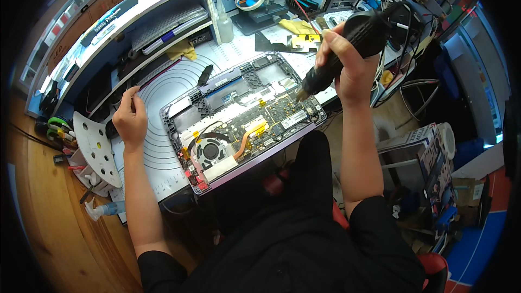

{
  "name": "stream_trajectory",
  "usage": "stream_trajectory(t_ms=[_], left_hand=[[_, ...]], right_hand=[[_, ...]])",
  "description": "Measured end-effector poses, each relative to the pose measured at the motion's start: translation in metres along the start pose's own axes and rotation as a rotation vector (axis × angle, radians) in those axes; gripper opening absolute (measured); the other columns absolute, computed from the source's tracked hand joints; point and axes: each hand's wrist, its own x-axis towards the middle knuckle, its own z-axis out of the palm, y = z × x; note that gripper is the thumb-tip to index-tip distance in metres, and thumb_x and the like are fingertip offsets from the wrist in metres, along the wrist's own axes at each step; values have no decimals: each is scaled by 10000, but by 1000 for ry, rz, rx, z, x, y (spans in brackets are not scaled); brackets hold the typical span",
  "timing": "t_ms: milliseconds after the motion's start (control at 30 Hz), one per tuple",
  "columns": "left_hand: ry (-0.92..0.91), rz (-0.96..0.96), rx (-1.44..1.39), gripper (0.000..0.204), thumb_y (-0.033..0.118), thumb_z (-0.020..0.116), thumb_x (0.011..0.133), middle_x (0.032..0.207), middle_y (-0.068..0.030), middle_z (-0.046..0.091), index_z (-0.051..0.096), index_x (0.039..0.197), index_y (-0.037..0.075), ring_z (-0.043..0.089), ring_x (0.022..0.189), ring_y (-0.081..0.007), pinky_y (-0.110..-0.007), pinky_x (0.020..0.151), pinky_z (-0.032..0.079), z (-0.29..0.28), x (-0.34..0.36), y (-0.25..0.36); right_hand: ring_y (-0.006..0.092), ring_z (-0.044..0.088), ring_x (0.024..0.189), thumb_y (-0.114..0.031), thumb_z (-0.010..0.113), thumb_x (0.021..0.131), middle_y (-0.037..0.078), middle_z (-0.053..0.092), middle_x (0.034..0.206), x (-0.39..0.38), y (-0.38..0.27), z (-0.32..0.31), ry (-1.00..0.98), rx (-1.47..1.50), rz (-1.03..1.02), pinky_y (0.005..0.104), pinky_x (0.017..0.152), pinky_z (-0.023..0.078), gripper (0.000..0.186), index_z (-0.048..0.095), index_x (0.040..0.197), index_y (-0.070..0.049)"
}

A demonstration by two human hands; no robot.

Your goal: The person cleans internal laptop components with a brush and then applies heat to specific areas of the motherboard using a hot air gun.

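Note:
An opened laptop [239, 127] lies at a slant on the bench, its circuit board, round fan [210, 151] and copper heat pipe [242, 144] bare. My right hand [350, 62] is wrapped round a black heat gun [320, 77]. The tip of its nozzle [302, 94] points down over the right part of the board, close to a white-labelled stick-shaped module [293, 120]. Left of the laptop, my left hand [130, 115] pinches a thin, dark purple tool [160, 73] that reaches toward the back; its exact kind cannot be made out.
Under the laptop spreads a pale mat [157, 168] with ringed grooves. Shelves [168, 43] run along the back left. A white holder with holes [96, 149] and a spray bottle [106, 209] stand at left. Cables [401, 76] tangle at the right, and a small black part [205, 75] lies behind the laptop.

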Motion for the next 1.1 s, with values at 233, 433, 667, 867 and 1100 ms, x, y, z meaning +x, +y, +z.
stream_trajectory(t_ms=[233,433,667,867,1100], left_hand=[[-17,-20,-8,156,6,607,952,572,-22,546,735,1040,22,468,475,-64,-251,465,367,1,-2,-2],[-3,-11,-14,161,21,599,971,582,10,515,736,1056,18,425,501,-39,-239,473,342,3,-3,-5],[-13,-25,10,156,-20,621,920,595,-76,601,737,1015,22,526,450,-112,-265,465,406,-1,-1,-3],[-6,-3,25,154,-15,622,922,610,-86,610,736,1019,21,537,458,-120,-261,473,417,-2,0,1],[2,23,-13,169,-2,592,963,604,15,517,733,1054,15,411,506,-38,-242,468,327,1,-1,1]], right_hand=[[169,544,525,-26,650,891,74,536,642,-19,-10,5,145,-1,-74,316,530,480,100,559,907,12],[157,592,513,50,699,849,47,580,670,-27,-4,9,157,10,-182,296,524,498,114,593,879,21],[152,589,502,48,716,834,47,591,681,-33,-6,20,99,6,-95,280,524,492,127,603,888,24],[145,615,548,68,715,835,42,604,706,-31,-3,24,204,2,-129,276,543,498,132,614,901,14],[131,609,550,53,736,828,33,624,729,-36,-6,11,202,-114,-139,279,548,501,136,618,880,9]])
